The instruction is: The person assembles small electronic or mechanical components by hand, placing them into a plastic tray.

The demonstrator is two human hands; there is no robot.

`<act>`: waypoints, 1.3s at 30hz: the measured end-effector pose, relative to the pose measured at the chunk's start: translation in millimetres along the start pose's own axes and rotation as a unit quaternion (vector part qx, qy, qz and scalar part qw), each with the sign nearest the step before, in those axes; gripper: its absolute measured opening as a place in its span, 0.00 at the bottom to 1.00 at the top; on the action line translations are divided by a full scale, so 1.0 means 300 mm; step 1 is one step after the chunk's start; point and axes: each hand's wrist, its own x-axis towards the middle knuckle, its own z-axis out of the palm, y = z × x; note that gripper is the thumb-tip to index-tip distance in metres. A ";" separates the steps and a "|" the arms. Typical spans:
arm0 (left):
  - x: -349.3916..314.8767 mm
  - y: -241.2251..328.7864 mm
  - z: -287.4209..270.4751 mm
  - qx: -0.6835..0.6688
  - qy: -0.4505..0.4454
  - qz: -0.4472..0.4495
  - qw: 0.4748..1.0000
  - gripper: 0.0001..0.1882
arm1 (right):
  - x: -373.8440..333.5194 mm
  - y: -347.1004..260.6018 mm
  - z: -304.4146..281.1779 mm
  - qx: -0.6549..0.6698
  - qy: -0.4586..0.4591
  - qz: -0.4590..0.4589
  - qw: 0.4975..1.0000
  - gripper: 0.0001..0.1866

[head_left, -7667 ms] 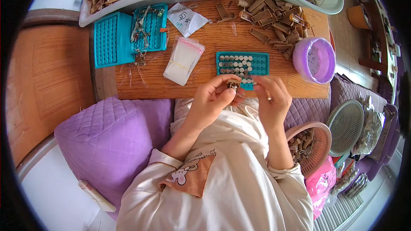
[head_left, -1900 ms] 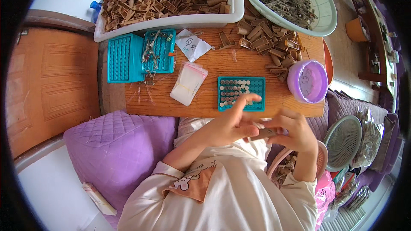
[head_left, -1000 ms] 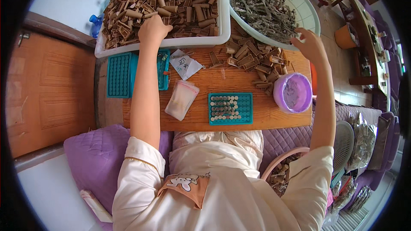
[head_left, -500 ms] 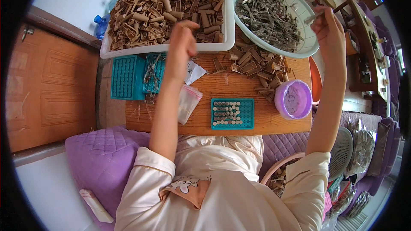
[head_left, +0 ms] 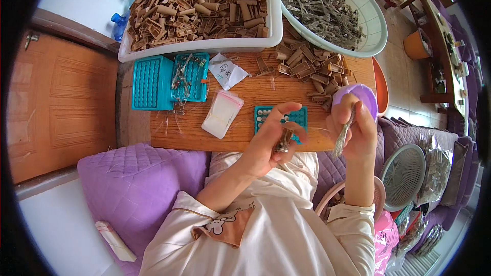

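Observation:
My left hand (head_left: 273, 138) hovers over the near edge of the wooden board (head_left: 245, 107), pinching a small brown piece (head_left: 283, 141) between thumb and fingers. My right hand (head_left: 355, 130) is raised beside it, holding a thin grey metal strip (head_left: 343, 132) upright. Just behind my left hand lies a small teal tray (head_left: 299, 116) with rows of round holes. A purple bowl (head_left: 362, 94) stands right behind my right hand.
A white tub (head_left: 204, 5) of brown plastic pieces and a pale green basin (head_left: 332, 5) of grey metal strips stand at the back. Loose brown pieces (head_left: 307, 66), two teal trays (head_left: 169, 82), a clear bag (head_left: 221, 115) and a purple cushion (head_left: 138, 184) surround the board.
Both hands have come back from the far tub and basin to the near edge of the board, the left with a brown piece, the right with a metal strip.

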 end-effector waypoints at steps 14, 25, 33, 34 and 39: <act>-0.072 0.009 -0.052 0.151 -0.035 0.043 0.987 0.18 | -0.097 0.016 -0.071 -0.180 -0.020 -0.029 0.983 0.26; -0.127 0.060 -0.002 0.702 -0.078 0.317 0.633 0.13 | -0.096 0.072 0.138 -0.564 -0.028 -0.017 0.825 0.15; -0.205 0.091 -0.069 0.505 0.068 0.248 0.824 0.16 | -0.110 0.182 0.178 -0.577 0.024 -0.203 0.791 0.09; -0.218 0.083 -0.083 0.504 0.065 0.246 0.825 0.16 | -0.113 0.204 0.183 -0.578 0.028 -0.202 0.790 0.09; -0.240 0.086 -0.108 0.448 0.075 0.200 0.868 0.13 | -0.133 0.267 0.226 -0.649 0.064 -0.262 0.711 0.10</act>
